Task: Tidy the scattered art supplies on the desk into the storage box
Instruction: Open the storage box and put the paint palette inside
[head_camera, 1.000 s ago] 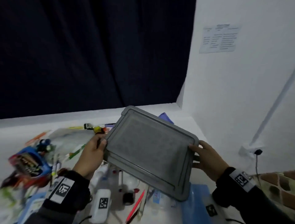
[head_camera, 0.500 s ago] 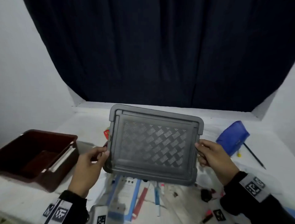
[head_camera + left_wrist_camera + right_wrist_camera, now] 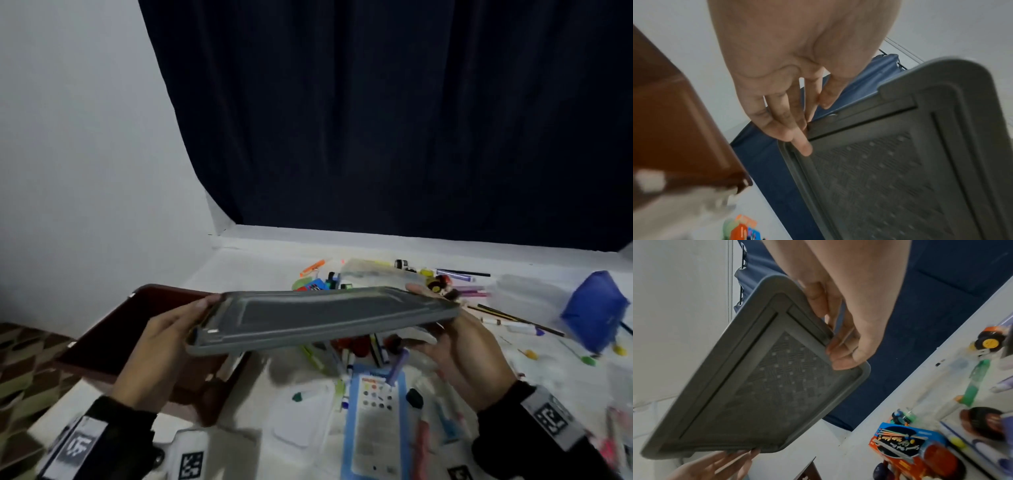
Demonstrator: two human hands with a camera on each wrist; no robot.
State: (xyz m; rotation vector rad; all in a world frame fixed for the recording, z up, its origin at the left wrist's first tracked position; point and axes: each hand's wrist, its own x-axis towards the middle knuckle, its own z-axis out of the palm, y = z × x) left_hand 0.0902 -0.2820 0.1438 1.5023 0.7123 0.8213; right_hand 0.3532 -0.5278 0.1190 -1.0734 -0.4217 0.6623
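Observation:
A grey plastic lid (image 3: 308,315) with a woven pattern on its panel is held nearly flat above the desk. My left hand (image 3: 191,308) grips its left short edge, thumb on top and fingers underneath (image 3: 789,113). My right hand (image 3: 455,329) grips the right edge the same way, fingers curled under the rim (image 3: 840,344). The dark brown storage box (image 3: 113,329) stands uncovered at the desk's left end, partly under the lid's left end. Markers, pens and pencils (image 3: 472,291) lie scattered on the white desk behind and below the lid.
A blue pouch (image 3: 596,315) sits at the far right. A blue-backed card pack (image 3: 373,418) and a flat white case (image 3: 301,414) lie in front. A crayon box (image 3: 906,444) lies beside toy cars. White wall left, dark curtain behind, patterned floor (image 3: 20,363) past the desk's left edge.
The lid has tipped from facing me upright to lying almost flat, and has moved left so its end hangs over the brown box. Both hands kept their grip.

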